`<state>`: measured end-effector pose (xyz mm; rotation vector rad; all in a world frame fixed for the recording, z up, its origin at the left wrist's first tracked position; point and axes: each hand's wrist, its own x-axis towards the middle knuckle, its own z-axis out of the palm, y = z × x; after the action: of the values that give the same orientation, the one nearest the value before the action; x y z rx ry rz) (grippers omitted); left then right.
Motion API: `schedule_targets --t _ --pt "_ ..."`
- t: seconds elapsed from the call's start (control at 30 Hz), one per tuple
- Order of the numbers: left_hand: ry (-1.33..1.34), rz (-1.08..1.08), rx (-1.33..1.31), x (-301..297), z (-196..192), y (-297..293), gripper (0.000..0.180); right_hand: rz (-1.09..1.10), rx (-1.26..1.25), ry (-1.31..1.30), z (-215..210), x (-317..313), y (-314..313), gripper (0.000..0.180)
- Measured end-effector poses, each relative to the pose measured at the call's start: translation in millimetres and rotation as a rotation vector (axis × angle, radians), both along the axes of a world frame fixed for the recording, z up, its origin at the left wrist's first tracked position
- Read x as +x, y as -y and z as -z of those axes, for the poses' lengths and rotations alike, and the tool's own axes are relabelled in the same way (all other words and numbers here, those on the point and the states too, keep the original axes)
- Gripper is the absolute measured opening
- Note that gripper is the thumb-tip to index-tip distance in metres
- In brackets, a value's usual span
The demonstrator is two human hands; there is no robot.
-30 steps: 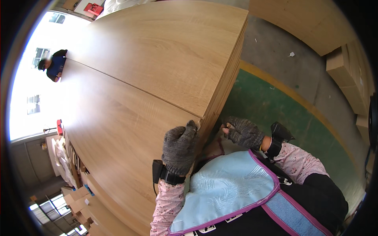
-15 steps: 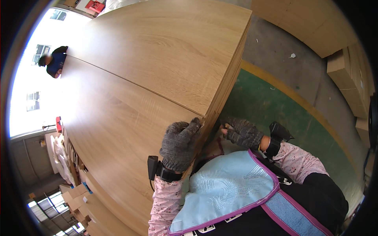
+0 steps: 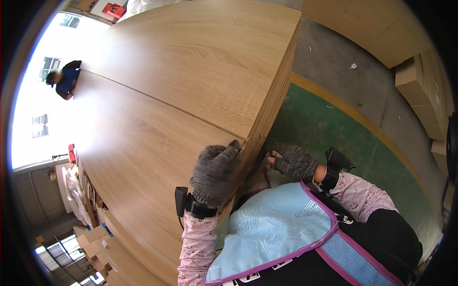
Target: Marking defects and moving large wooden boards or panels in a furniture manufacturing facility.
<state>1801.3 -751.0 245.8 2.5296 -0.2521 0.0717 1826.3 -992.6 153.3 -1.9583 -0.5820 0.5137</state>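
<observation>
Two long wood-grain panels lie side by side on a tall stack, a far panel and a near panel, with a thin seam between them. My left hand, in a grey knitted glove, rests on the near panel at its right edge, close to the seam. Its fingers are curled together, and whatever they pinch is hidden. Just off the stack's layered edge, my right hand is held over the floor in a like glove with bare fingertips. Its fingers are bent closed; their contents cannot be made out.
A co-worker in dark clothes stands at the stack's far end. Cardboard boxes stand at the right, beyond a green floor with a yellow line. More cartons and a plastic-wrapped pile lie at the left.
My left hand has shifted slightly left along the panel edge, still curled. My right hand stays nearly in place. The co-worker at the far end has changed posture a little.
</observation>
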Motion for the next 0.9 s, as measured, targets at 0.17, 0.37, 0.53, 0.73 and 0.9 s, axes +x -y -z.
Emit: schedule_targets --t 0.17,0.37,0.53,0.73,0.9 --pt "-0.065 -0.085 -0.174 10.4 1.6 -7.1 0.022 0.018 -0.017 -0.019 -1.2 0.5 0.0 0.036" --pt "0.021 0.137 0.264 34.1 -26.8 2.9 0.021 0.042 0.026 -0.083 11.6 -3.8 7.3 0.039" --pt "-0.113 0.25 0.453 50.0 -44.8 -2.0 0.02 0.069 0.033 -0.099 2.9 -6.4 -1.4 0.039" --pt "-0.19 0.374 0.283 51.0 -46.1 -16.7 0.022 0.055 0.025 -0.041 6.6 -8.6 -1.0 0.037" --pt "-0.149 0.164 -0.026 24.6 -34.5 -37.4 0.027 0.101 0.167 0.171 10.3 -5.7 -4.4 0.037"
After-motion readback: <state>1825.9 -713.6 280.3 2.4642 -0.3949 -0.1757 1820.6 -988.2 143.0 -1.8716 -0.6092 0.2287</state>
